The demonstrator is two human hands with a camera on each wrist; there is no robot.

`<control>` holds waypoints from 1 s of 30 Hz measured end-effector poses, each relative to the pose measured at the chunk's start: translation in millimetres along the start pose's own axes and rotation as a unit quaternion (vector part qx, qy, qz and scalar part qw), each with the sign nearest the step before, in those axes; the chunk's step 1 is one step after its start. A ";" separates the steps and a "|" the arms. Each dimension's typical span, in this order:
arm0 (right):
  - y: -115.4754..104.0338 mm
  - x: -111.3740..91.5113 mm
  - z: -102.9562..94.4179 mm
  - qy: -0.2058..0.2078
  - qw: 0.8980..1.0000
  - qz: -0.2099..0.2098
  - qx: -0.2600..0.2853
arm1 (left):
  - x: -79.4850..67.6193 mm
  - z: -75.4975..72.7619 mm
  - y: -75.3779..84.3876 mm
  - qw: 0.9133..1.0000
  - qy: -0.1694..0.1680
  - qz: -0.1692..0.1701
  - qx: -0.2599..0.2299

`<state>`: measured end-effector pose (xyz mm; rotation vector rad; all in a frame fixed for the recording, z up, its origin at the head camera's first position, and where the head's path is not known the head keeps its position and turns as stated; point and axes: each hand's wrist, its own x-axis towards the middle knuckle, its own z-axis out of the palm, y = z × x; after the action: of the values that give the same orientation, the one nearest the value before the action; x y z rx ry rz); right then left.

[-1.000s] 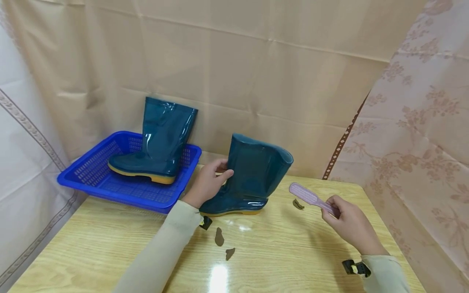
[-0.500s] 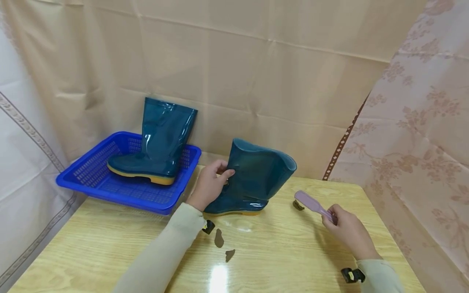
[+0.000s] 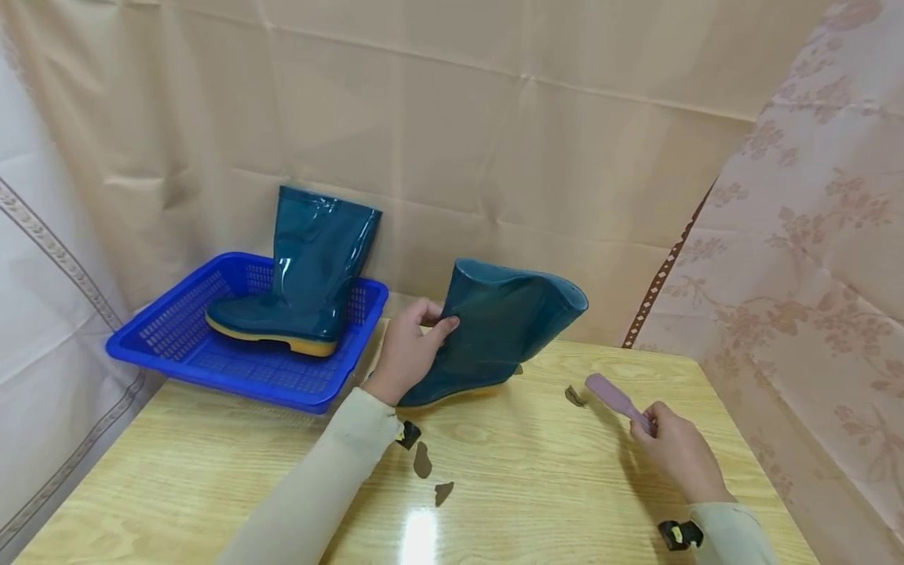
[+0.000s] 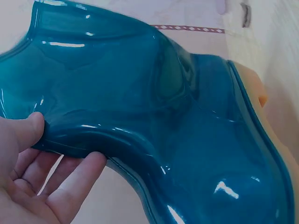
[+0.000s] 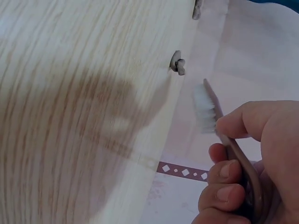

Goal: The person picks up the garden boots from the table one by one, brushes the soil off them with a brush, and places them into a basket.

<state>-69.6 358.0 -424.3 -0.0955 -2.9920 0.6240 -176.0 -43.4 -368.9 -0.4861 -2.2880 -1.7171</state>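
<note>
My left hand [image 3: 406,353] pinches the front of a dark green rubber boot's shaft, thumb on the near side. That rubber boot [image 3: 487,337] leans right, its open top tipped to the right and its heel raised. In the left wrist view its yellow sole [image 4: 254,86] shows along the right. Over the table's right part, my right hand [image 3: 678,447] grips a pale purple scrub brush [image 3: 614,394] by the handle. White bristles [image 5: 204,109] face the table in the right wrist view. A curled brown piece [image 3: 574,395] lies just left of the brush head.
A blue plastic basket [image 3: 212,377] at the left holds a matching boot [image 3: 311,267]. Two flat brown pieces, one an oval piece [image 3: 422,460] and one a jagged piece [image 3: 443,493], lie near my left wrist. A beige curtain [image 3: 424,157] hangs behind the wooden table [image 3: 537,479].
The held boot has tilted further right and its heel has risen, uncovering another brown bit behind it. My right hand and the brush have moved slightly right and nearer me.
</note>
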 end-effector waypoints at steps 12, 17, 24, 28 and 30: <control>-4.0 2.2 0.3 -0.023 0.999 0.040 -0.007 | -0.9 -23.7 42.5 0.998 0.051 0.014 -0.020; -5.5 3.0 -1.4 -0.046 0.996 0.070 -0.002 | -1.8 -37.6 56.1 0.997 0.065 0.028 -0.019; -4.7 2.1 -2.0 -0.068 0.993 0.099 -0.011 | -4.6 -63.9 68.5 0.995 0.086 0.047 -0.001; -3.2 0.2 -0.3 -0.076 0.991 0.105 -0.015 | -4.1 -80.7 75.5 0.993 0.108 0.053 0.012; -3.0 -0.7 0.0 -0.081 0.991 0.108 -0.018 | -3.5 -89.4 77.8 0.991 0.119 0.056 0.014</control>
<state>-69.1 355.2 -423.1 -0.3948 -3.1767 0.6253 -142.3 -109.8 -276.7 -0.3732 -2.0733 -1.5944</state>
